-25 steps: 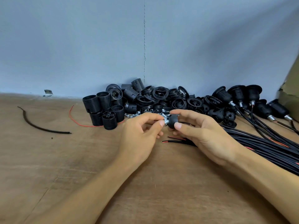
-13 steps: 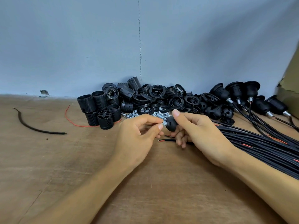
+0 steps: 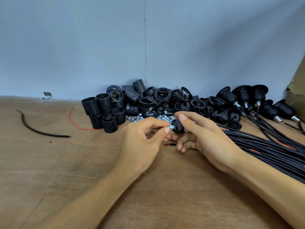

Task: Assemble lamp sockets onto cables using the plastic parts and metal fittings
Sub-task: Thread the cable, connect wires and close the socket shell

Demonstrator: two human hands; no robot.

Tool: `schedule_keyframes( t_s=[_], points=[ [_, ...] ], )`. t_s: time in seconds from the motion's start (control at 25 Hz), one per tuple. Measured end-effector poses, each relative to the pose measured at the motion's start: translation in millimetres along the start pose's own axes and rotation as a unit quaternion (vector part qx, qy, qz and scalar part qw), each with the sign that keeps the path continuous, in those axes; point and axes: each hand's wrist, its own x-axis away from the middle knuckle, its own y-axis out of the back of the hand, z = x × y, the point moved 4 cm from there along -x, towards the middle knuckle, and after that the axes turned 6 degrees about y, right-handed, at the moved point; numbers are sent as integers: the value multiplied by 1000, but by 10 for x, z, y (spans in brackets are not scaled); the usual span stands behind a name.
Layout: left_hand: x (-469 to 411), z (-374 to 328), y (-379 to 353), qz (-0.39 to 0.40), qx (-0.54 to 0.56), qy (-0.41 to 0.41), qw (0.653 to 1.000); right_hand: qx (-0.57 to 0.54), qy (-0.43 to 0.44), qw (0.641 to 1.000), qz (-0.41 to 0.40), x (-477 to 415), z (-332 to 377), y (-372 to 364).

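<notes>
My right hand (image 3: 204, 138) grips a black domed socket cap (image 3: 178, 128) between thumb and fingers, above the wooden table (image 3: 82, 171). My left hand (image 3: 143, 141) pinches a small silver metal fitting (image 3: 171, 127) that sits at the cap's narrow end. A cable end with red and black wires (image 3: 170, 144) lies on the table just under the two hands. Behind them lies a pile of black threaded socket bodies (image 3: 102, 111), rings (image 3: 163, 96) and loose metal fittings (image 3: 137, 119).
A thick bundle of black cables (image 3: 264, 149) runs off to the right. Several assembled sockets on cables (image 3: 244, 96) lie at the back right beside a cardboard box (image 3: 297, 90). A black cable scrap (image 3: 38, 129) and a red wire (image 3: 77, 124) lie at left.
The right hand's grip on the cap has shifted, with the thumb now on top, and the left fingers have turned at the fitting. Both hands stay at the same spot.
</notes>
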Motion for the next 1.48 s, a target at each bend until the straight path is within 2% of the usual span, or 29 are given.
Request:
schedule_keyframes(
  t_s=[0.28,0.52,0.8,0.92,1.04,1.28,1.4,1.48],
  points=[
    [-6,-31,10,-3,0,3,1000,26,28,999,-14,14,36,-17],
    [-31,-20,43,-10,9,9,1000,34,32,998,50,16,41,1],
    [2,-41,19,13,10,8,1000,39,-27,999,18,1,11,22],
    [0,-39,18,14,12,11,1000,-3,-14,1000,-4,-2,15,-1],
    [-4,-44,15,14,8,12,1000,33,-4,999,-27,10,39,-14],
    [-17,-47,48,6,17,11,1000,30,-28,997,58,45,110,-10],
    [4,-68,26,17,22,6,1000,43,-77,995,40,31,48,-1],
    [17,-61,3,23,27,12,999,37,-78,996,23,14,28,1]
  ],
)
